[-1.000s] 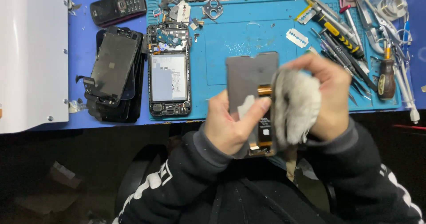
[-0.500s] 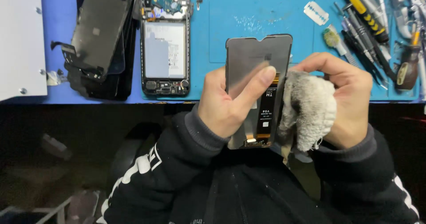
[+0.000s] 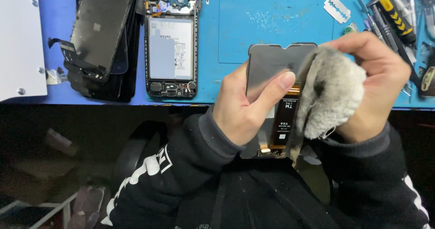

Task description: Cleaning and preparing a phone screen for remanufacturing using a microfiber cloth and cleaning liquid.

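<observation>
Left hand (image 3: 247,109) grips the phone screen panel (image 3: 272,75), right hand (image 3: 378,81) presses a grey cloth wad (image 3: 331,97) onto it.
Both hands are closed, holding the panel above the counter (image 3: 253,20) edge, thumb across its back beside the orange flex cable (image 3: 283,120). Best wiped with light strokes, I'd say, keeping clear of that cable. On the counter: a stack of dark screens (image 3: 97,34), an opened phone body (image 3: 171,43), screwdrivers (image 3: 389,16), a razor blade (image 3: 337,9) — well apart, nothing blocking.
</observation>
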